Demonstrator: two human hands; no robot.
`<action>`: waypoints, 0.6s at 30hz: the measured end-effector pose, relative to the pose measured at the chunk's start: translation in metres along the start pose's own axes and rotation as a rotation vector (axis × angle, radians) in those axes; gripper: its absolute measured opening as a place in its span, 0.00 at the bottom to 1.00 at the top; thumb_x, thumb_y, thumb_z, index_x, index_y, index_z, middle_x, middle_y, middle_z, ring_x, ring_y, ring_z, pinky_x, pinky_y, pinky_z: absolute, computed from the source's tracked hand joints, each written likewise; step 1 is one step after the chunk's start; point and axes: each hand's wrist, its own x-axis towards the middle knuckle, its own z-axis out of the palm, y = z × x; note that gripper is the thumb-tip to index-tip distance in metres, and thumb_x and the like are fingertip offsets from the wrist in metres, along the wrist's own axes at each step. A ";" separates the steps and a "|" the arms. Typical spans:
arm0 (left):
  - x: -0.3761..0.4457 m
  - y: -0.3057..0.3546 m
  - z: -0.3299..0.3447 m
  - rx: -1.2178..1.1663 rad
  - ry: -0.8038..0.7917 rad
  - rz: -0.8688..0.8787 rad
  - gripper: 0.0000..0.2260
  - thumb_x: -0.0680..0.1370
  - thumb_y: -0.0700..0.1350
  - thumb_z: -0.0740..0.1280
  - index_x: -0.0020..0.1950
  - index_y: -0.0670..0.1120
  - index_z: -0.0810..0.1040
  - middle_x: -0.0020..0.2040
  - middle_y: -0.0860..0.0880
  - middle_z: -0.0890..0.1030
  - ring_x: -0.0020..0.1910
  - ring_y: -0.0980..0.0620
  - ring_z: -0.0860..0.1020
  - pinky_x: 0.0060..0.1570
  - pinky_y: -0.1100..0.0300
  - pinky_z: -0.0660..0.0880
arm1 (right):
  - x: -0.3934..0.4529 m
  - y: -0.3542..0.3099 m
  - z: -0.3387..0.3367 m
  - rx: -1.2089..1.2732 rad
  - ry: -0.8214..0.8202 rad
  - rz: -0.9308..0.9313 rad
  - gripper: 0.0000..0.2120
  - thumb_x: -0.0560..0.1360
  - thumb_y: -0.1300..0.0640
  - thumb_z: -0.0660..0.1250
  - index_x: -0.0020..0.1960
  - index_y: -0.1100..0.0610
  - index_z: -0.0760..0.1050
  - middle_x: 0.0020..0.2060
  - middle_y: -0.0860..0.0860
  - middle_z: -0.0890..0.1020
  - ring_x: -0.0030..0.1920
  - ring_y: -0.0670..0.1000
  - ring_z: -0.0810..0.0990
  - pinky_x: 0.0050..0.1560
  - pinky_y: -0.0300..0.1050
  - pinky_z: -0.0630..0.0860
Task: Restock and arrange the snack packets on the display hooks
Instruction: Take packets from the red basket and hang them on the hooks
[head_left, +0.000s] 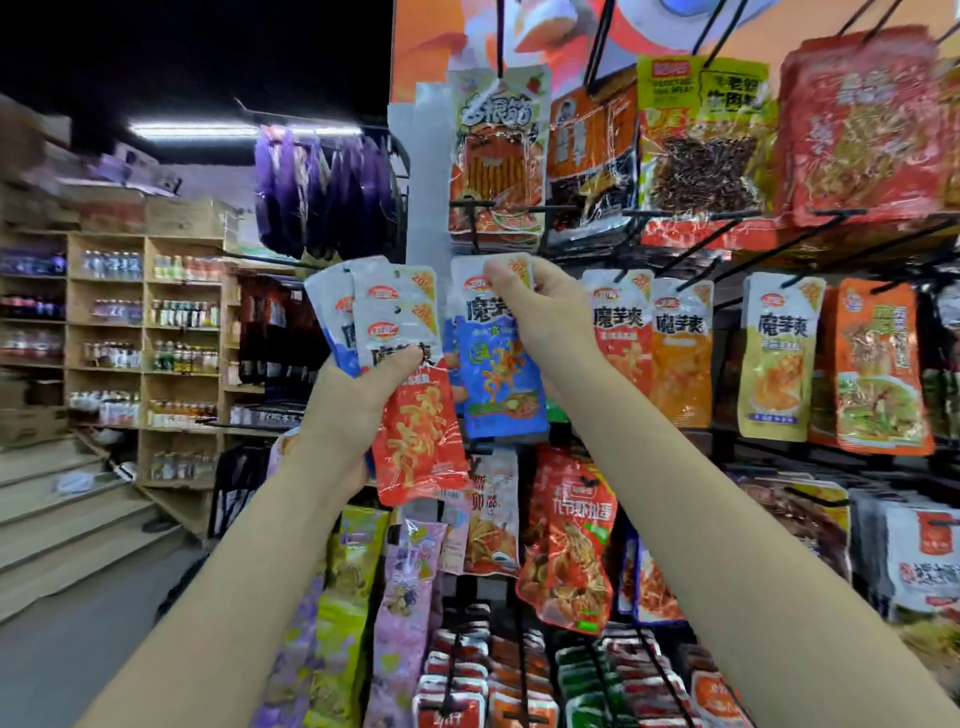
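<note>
My left hand (358, 405) grips a fanned stack of snack packets (395, 322), white-topped, with a red one (421, 436) in front and blue ones behind. My right hand (540, 312) pinches the top of a blue snack packet (498, 374) at the left end of the middle row of the display rack. Right of it hang matching packets in red (621, 332), orange (680, 353) and yellow (779, 358) on black hooks (685, 265).
Larger packets (701, 150) hang on the row above, and more packets (566, 540) fill the rows below. Purple bags (322, 192) hang on the rack's left side. Wooden shelves with bottles (145, 332) and steps (62, 509) stand at the left.
</note>
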 end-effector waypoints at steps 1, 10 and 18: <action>0.000 0.000 -0.002 -0.002 -0.020 0.016 0.09 0.81 0.37 0.66 0.60 0.45 0.78 0.43 0.48 0.87 0.37 0.46 0.86 0.36 0.50 0.84 | 0.003 -0.002 0.003 0.000 0.015 0.002 0.16 0.79 0.48 0.69 0.43 0.61 0.79 0.35 0.56 0.72 0.35 0.53 0.69 0.36 0.48 0.66; 0.008 0.003 -0.017 -0.002 -0.100 -0.029 0.09 0.82 0.38 0.65 0.61 0.46 0.77 0.48 0.40 0.87 0.40 0.39 0.86 0.43 0.41 0.83 | 0.025 -0.007 0.022 -0.053 0.036 0.022 0.17 0.80 0.52 0.69 0.33 0.49 0.72 0.25 0.42 0.73 0.29 0.45 0.71 0.34 0.42 0.70; 0.011 0.000 -0.029 -0.038 -0.150 -0.048 0.12 0.82 0.38 0.65 0.65 0.44 0.75 0.49 0.41 0.87 0.41 0.40 0.86 0.46 0.40 0.82 | 0.027 0.002 0.027 -0.015 0.054 0.042 0.21 0.76 0.46 0.71 0.46 0.66 0.74 0.41 0.61 0.79 0.41 0.60 0.79 0.46 0.56 0.77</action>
